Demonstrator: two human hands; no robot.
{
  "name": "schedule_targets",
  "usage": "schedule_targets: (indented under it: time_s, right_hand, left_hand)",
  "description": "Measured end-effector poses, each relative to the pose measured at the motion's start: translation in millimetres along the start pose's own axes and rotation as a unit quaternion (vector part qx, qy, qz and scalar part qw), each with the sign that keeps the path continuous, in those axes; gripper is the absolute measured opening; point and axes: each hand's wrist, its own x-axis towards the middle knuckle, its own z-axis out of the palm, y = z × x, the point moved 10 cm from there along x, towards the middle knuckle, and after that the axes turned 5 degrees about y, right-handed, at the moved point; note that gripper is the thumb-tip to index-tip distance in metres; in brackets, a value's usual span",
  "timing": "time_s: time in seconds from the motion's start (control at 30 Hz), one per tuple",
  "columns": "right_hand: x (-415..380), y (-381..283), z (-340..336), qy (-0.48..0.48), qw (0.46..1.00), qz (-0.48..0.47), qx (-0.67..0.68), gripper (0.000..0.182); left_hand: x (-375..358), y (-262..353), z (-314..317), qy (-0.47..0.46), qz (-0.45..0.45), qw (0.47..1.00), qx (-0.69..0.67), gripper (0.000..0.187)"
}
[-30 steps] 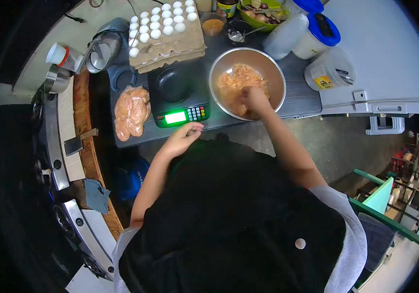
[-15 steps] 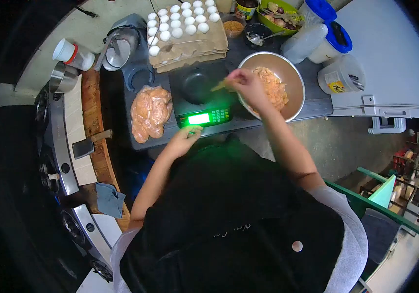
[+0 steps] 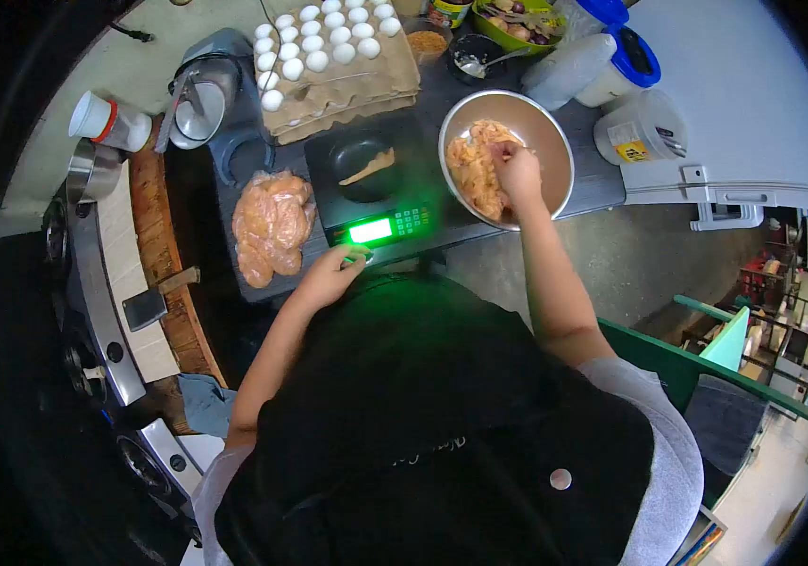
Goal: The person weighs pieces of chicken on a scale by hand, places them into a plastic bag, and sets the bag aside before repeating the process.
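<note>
My right hand (image 3: pixel 519 174) reaches into a metal bowl (image 3: pixel 564 156) of pale orange raw chicken strips (image 3: pixel 476 174), its fingers closed down among the pieces. The fingertips are partly hidden by the hand itself. A single chicken strip (image 3: pixel 368 168) lies on the dark round dish (image 3: pixel 352 151) on top of a black digital scale (image 3: pixel 329 212). The scale's display glows green-white; its digits are washed out. My left hand (image 3: pixel 336 272) rests at the scale's front edge below the display, fingers apart and holding nothing. Left of the scale lies a clear plastic bag of raw chicken (image 3: pixel 274 226).
Behind the scale, egg trays (image 3: pixel 347 104) hold several white eggs. A small black bowl with a spoon (image 3: pixel 473 58), a green bowl (image 3: pixel 522 38) and lidded tubs (image 3: pixel 635 61) stand at the back. A cleaver (image 3: pixel 147 308) lies left, near the stove (image 3: pixel 121 368).
The chicken strip that my right hand held beside the scale now lies on the scale's dish. My right hand has moved right into the bowl. The view has shifted slightly.
</note>
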Motion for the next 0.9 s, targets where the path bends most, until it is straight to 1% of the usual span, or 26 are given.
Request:
schedule_targets:
  time_s: [0.07,0.1,0.13,0.17,0.2,0.23,0.27,0.3,0.37,0.4,0.43,0.47,0.57,0.63,0.67,0.77,0.83,0.9]
  right_hand:
    - [-0.2,25.5,14.8,-0.119,0.983,-0.017,-0.137,0.015]
    - [-3.3,31.5,14.1,-0.119,0.983,-0.018,-0.137,0.015]
    - [-12.0,36.7,22.6,-0.165,0.975,-0.033,-0.146,0.015]
    - [-19.5,41.4,32.0,-0.211,0.964,-0.048,-0.156,0.015]
    - [-21.1,47.3,35.3,-0.213,0.964,-0.05,-0.153,0.015]
    - [-22.2,47.7,37.8,-0.198,0.964,-0.078,-0.159,0.016]
    - [-22.2,47.4,40.7,-0.183,0.963,-0.107,-0.164,0.018]
    - [-22.0,44.6,39.8,-0.185,0.963,-0.111,-0.161,0.018]
    - [-21.9,54.0,35.1,-0.213,0.957,-0.065,-0.184,0.017]
    - [-21.5,55.6,30.8,-0.213,0.957,-0.068,-0.185,0.017]
    - [-19.8,57.9,25.1,-0.212,0.964,-0.056,-0.149,0.017]
    - [-17.7,60.0,20.2,-0.211,0.97,-0.044,-0.114,0.019]
    - [-16.4,68.0,13.4,-0.2,0.97,-0.062,-0.123,0.024]
    - [-16.0,67.6,3.8,-0.182,0.977,-0.054,-0.102,0.022]
    - [-16.0,67.6,-2.0,-0.166,0.982,-0.043,-0.079,0.02]
    - [-12.1,68.3,-11.0,-0.153,0.986,-0.036,-0.056,0.019]
    - [-11.3,58.3,-23.3,-0.154,0.986,-0.019,-0.064,0.02]
    - [-4.6,50.4,-31.1,-0.151,0.989,-0.005,-0.003,0.024]
  left_hand:
    - [3.6,0.8,7.9,-0.012,-0.015,1.0,-0.007,0.027]
    - [5.1,12.7,9.3,-0.009,0.005,1.0,0.004,0.027]
    - [7.4,22.5,11.5,-0.004,0.025,1.0,0.015,0.028]
    - [11.5,23.2,15.5,-0.002,0.024,1.0,0.016,0.028]
    - [15.8,25.8,20.7,-0.005,0.034,0.999,0.023,0.028]
    - [18.7,27.9,25.6,-0.008,0.044,0.999,0.03,0.028]
    - [21.0,27.3,29.4,-0.004,0.04,0.999,0.031,0.028]
    - [22.9,29.4,34.5,-0.007,0.036,0.999,0.035,0.028]
    - [23.4,34.4,44.6,-0.008,0.031,0.999,0.038,0.028]
    - [22.5,36.2,50.6,-0.016,0.006,1.0,0.026,0.026]
    - [22.9,36.3,56.1,-0.024,-0.018,0.999,0.013,0.024]
    - [24.6,35.7,59.8,-0.022,-0.017,1.0,0.012,0.024]
    - [26.3,26.5,75.7,-0.028,0.001,1.0,-0.011,0.023]
    - [27.1,33.5,73.6,0.004,0.037,0.999,-0.029,0.026]
    - [26.9,32.0,74.0,0.005,0.036,0.999,-0.029,0.026]
    - [21.9,29.7,72.5,-0.009,-0.014,0.999,-0.036,0.028]
    - [21.1,34.0,69.5,0.017,0.032,0.998,-0.042,0.028]
    - [14.7,30.4,70.0,0.017,0.015,0.999,-0.041,0.028]
